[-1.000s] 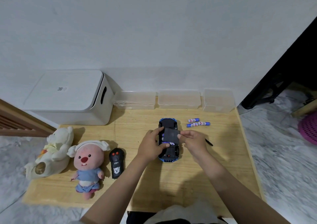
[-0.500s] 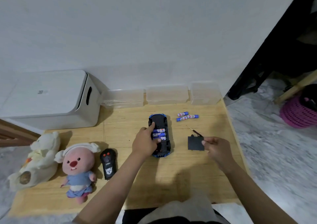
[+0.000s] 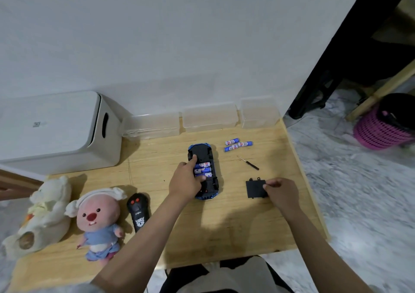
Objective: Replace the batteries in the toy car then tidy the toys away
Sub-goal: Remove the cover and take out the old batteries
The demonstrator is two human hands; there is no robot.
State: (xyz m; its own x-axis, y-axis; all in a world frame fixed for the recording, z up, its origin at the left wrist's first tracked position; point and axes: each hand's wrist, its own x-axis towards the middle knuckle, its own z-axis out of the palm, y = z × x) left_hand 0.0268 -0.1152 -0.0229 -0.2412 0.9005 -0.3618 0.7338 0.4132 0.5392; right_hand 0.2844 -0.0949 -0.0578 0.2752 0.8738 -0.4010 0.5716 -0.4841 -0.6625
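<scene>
While the blue toy car (image 3: 204, 171) is lying upside down near the middle of the wooden table (image 3: 224, 225), your left hand (image 3: 187, 181) is gripping its left side, forefinger reaching toward the front wheel and thumb pressing beside the three batteries (image 3: 203, 169) that are sitting in the open compartment. Your right hand (image 3: 280, 191) is pinching the black battery cover (image 3: 256, 189) at its right edge, flat against the table to the right of the car. Three loose batteries (image 3: 238, 144) and a small screwdriver (image 3: 248, 162) are lying beyond the cover.
</scene>
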